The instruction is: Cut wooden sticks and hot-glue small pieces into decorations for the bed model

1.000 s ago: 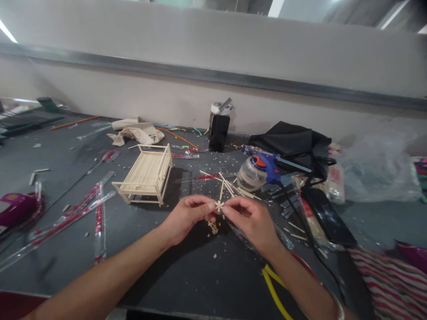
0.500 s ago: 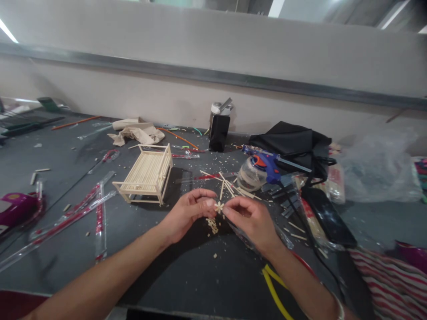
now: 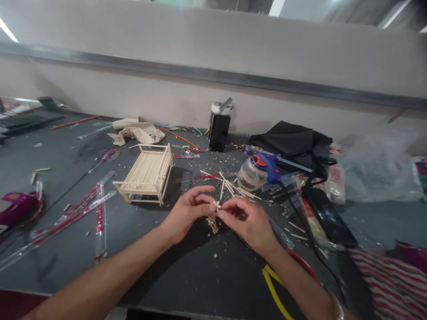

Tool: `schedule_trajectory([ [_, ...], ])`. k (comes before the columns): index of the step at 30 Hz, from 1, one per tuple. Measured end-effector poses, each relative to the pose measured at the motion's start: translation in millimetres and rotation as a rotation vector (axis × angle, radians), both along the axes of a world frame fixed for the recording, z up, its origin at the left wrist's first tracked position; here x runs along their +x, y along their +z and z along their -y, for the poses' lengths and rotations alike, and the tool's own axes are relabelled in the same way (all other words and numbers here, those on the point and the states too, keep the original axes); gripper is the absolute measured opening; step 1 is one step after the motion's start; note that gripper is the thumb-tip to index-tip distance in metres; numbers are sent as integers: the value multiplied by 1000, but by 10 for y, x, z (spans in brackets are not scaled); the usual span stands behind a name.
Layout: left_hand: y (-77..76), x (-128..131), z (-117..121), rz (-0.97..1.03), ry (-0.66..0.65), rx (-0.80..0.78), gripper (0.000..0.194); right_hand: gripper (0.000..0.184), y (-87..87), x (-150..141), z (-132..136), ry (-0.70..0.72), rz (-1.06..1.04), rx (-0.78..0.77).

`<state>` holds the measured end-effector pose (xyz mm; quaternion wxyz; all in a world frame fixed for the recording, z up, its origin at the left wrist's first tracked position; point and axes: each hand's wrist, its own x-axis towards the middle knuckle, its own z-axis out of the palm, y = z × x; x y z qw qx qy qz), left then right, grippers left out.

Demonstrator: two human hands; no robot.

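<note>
Between my two hands is a small star-shaped piece made of short wooden stick bits. My left hand pinches its left side with thumb and forefinger. My right hand has its thumb and fingertips closed on the right side of the same piece. Just below lies a little heap of cut stick bits on the dark table. Longer wooden sticks lie loose beyond my fingers. To the left stands a miniature bed of wooden sticks, upright and apart from my hands.
A blue glue gun rests on a clear jar. Its cord runs past a phone at the right. Another phone leans upright at the back. Yellow-handled pliers or cutters lie near my right forearm. Plastic wrappers lie left.
The star-shaped piece has tilted and shifted slightly left between my fingertips. My right hand has moved a little left with it. Everything else on the table stays put.
</note>
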<state>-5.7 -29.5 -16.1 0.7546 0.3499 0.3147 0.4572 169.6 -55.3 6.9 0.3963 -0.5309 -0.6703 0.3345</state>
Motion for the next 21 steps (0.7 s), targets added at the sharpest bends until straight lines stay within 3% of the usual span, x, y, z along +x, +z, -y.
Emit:
schedule_trajectory([
  [11,-6,12,16,-4,-20,1,51,7,11,-5,15,-16,30,5],
  [21,65,-13,13,58,-59,-7,44,14,0,26,-11,31,-199,-135],
])
